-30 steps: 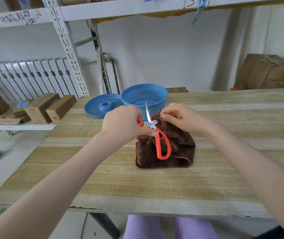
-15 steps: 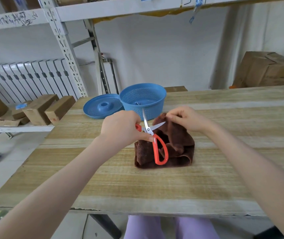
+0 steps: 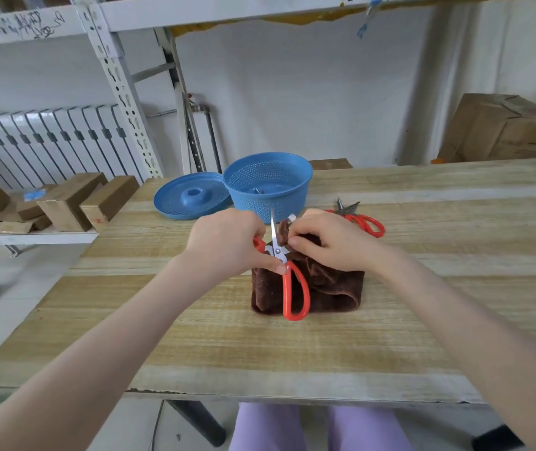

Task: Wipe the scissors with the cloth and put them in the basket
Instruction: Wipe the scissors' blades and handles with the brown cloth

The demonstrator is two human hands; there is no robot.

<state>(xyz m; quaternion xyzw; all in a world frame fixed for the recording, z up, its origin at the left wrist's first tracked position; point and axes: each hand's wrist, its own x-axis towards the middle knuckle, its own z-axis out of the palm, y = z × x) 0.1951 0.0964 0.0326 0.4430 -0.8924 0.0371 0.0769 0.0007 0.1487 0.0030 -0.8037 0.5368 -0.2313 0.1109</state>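
Head view: left hand (image 3: pixel 227 245) grips the scissors (image 3: pixel 287 288) near the pivot. Its fingers are curled round one orange handle, mostly hidden, and the thumb tip is pressed down where the blades meet the handle. The other orange handle loop hangs free toward the person, lying over the cloth (image 3: pixel 331 288). One blade sticks up out of the grip, its tip pointing toward the basket (image 3: pixel 266 187). The second blade is covered, so I cannot tell how far it is spread.

Right hand (image 3: pixel 328 242) sits just beside the blade, fingers curled, thumb and fingertips pinching a raised fold of the brown cloth. The fold touches or nearly touches the upright blade on its right side. The rest of the cloth is a folded heap on the wooden table (image 3: pixel 260 346), under both hands.

The blue mesh basket stands behind the hands, near the far table edge. A bit of metal shows inside, too small to name. A blue lid (image 3: pixel 191 200) lies flat touching its left side. A second pair of orange scissors (image 3: pixel 362 219) lies on the table right of the basket, behind the right hand and apart from it.
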